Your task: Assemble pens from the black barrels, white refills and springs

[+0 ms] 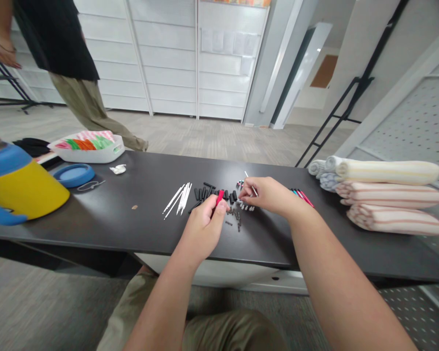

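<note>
A red pen barrel (220, 196) stands up out of the closed fingers of my left hand (204, 222). My right hand (265, 194), just to the right, pinches a thin white pen refill (246, 174) that slants up past the fingers. Black tubular pen parts (201, 194) lie behind and between the hands. Small grey pieces (237, 217) and pale clear pieces (246, 206) are scattered on the dark table (131, 229) beside my right fingertips. White refills (183, 197) form a loose bunch left of my left hand. Several coloured pens (304, 196) lie partly behind my right wrist.
Rolled striped towels (391, 195) are stacked on the right. At left stand a yellow and blue container (25, 187), a blue lid (73, 174) and a white basket (109, 151) of colourful packets. A crumpled tissue (118, 169) lies nearby. Beyond the table, a person (58, 44) is walking.
</note>
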`<state>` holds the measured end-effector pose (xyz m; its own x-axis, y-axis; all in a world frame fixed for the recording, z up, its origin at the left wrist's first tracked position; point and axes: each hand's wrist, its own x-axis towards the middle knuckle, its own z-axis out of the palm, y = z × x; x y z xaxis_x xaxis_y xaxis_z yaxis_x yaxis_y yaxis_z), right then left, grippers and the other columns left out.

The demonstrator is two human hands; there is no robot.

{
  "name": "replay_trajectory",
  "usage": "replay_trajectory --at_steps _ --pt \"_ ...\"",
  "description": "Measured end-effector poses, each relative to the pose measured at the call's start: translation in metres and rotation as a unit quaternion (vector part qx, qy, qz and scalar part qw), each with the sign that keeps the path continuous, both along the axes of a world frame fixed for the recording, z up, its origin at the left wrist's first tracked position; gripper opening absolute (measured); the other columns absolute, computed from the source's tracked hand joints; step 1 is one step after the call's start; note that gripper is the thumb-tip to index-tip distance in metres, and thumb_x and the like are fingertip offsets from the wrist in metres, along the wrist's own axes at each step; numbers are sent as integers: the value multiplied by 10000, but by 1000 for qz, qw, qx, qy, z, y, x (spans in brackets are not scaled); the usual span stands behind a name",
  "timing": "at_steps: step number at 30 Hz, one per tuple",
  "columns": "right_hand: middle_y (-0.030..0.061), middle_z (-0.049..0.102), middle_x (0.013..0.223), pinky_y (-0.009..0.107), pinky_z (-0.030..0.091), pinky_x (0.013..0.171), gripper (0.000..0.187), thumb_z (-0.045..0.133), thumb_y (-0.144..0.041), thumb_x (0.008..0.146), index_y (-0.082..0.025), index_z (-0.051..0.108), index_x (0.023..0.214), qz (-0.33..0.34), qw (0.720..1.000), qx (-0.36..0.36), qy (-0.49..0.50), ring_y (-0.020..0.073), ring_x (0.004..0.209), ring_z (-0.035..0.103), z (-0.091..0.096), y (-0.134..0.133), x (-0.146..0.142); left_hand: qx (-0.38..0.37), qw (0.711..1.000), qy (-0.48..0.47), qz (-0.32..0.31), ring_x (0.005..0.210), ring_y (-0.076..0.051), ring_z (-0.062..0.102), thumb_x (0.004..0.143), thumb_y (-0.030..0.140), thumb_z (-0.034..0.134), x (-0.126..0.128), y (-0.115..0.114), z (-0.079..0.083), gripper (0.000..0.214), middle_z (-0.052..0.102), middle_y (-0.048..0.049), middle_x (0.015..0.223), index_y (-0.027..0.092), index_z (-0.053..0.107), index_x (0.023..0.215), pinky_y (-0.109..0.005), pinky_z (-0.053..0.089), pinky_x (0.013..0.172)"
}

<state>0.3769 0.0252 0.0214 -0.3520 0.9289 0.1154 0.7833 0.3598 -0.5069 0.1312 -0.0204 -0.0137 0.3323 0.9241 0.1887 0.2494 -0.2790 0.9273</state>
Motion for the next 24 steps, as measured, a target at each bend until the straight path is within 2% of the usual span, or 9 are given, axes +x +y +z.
replay_trajectory --at_steps 11,24 --pt "-29 782 872 272 461 724 261 675 -106 779 -237 455 724 5 1000 13 -28 170 813 730 -4 3 3 11 1000 8 4 672 -120 511 1075 476 418 0 0 1 350 638 14 832 212 635 1002 -248 360 643" --pt "0 775 830 273 428 656 308 706 -90 782 -235 447 696 -11 996 33 -86 180 746 702 -3 2 -2 9 1000 9 3 638 -123 485 1074 469 413 1 1 0 356 603 15 778 211 647 1001 -251 355 628"
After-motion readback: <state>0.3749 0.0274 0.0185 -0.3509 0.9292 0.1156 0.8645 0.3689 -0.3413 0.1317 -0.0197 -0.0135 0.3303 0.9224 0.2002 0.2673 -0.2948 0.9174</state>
